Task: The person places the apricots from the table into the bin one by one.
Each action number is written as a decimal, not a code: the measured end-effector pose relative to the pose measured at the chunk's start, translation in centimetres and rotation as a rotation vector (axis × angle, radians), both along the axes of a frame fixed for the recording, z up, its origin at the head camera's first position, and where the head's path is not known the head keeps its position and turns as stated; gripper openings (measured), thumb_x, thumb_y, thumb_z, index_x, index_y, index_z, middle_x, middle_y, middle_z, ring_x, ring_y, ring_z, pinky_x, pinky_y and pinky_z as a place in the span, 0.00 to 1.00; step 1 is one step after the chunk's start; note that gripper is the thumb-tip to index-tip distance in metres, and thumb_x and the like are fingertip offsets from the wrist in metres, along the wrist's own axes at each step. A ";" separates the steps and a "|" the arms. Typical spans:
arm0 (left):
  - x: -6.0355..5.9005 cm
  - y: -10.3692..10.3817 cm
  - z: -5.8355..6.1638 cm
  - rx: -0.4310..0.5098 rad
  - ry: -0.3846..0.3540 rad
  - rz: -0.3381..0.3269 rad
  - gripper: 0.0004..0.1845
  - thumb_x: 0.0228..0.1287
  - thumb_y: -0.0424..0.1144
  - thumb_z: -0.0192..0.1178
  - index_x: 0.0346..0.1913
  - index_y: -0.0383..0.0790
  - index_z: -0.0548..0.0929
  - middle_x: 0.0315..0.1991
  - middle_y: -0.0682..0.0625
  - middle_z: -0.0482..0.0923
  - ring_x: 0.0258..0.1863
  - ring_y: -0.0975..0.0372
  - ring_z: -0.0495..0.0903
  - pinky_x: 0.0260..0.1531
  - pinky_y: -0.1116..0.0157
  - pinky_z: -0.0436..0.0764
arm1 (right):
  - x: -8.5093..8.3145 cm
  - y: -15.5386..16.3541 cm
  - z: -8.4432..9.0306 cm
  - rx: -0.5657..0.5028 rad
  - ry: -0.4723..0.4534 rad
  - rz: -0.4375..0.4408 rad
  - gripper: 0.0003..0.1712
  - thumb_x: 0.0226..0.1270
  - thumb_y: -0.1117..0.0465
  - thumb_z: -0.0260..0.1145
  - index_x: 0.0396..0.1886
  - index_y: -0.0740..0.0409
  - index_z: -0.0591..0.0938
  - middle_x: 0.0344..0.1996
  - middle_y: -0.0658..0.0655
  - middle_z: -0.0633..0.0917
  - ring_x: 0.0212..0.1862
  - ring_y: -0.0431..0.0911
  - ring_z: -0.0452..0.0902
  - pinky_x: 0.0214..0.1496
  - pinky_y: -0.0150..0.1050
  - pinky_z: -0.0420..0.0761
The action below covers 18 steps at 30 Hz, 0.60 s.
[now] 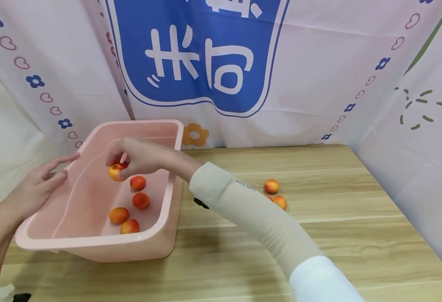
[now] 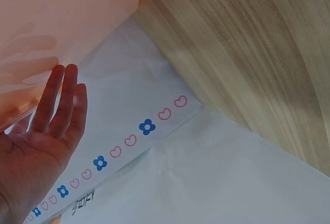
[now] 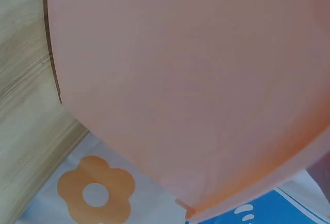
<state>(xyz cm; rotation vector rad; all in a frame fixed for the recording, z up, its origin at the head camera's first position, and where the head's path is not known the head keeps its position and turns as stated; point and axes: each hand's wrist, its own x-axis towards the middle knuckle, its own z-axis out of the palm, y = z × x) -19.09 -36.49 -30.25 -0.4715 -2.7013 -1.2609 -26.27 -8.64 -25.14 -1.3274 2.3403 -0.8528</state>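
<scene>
My right hand (image 1: 139, 157) is inside the pink plastic basin (image 1: 172, 197) and pinches a small yellow-and-red round fruit (image 1: 116, 172) between thumb and fingers, above the basin floor. Below it lie several loose orange-red fruits (image 1: 141, 200). At the basin's left rim rests my left hand (image 1: 36, 188). In the left wrist view, its fingers (image 2: 64, 108) are straight beside the outer wall. The right wrist view holds mostly the basin's outer side (image 3: 170, 80); the right hand's fingers and its fruit are hidden there.
On the wooden table (image 1: 338, 201), right of the basin, a few more fruits (image 1: 271, 186) sit together, partly covered by my right sleeve (image 1: 258, 214). A white printed cloth (image 1: 311, 84) hangs behind the table and along its sides.
</scene>
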 end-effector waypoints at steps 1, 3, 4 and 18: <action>0.0 0.1 0.0 0.005 -0.002 -0.002 0.32 0.81 0.30 0.48 0.66 0.81 0.72 0.48 0.85 0.70 0.39 0.87 0.75 0.32 0.81 0.74 | -0.1 -0.2 -0.1 0.008 0.001 -0.003 0.18 0.67 0.66 0.74 0.56 0.58 0.87 0.48 0.51 0.85 0.51 0.39 0.79 0.49 0.20 0.77; 0.0 0.2 0.1 0.015 -0.008 -0.006 0.33 0.81 0.30 0.48 0.64 0.83 0.72 0.47 0.85 0.70 0.38 0.87 0.75 0.32 0.81 0.74 | -0.2 -0.6 -0.2 0.017 -0.003 -0.008 0.18 0.67 0.66 0.74 0.56 0.58 0.87 0.48 0.51 0.85 0.50 0.39 0.78 0.48 0.21 0.77; 0.1 0.2 0.1 0.016 -0.010 -0.004 0.33 0.81 0.30 0.48 0.64 0.83 0.72 0.47 0.85 0.71 0.38 0.87 0.75 0.31 0.81 0.74 | -0.2 -0.8 -0.2 0.019 -0.008 -0.013 0.17 0.67 0.66 0.74 0.56 0.57 0.87 0.47 0.50 0.85 0.50 0.38 0.78 0.48 0.20 0.77; 0.0 0.0 0.0 -0.036 -0.004 0.005 0.31 0.82 0.31 0.48 0.69 0.77 0.71 0.50 0.85 0.67 0.40 0.88 0.74 0.33 0.81 0.76 | -0.6 -3.0 -0.8 0.073 -0.032 -0.032 0.16 0.68 0.65 0.73 0.55 0.56 0.88 0.44 0.50 0.85 0.47 0.38 0.78 0.45 0.20 0.78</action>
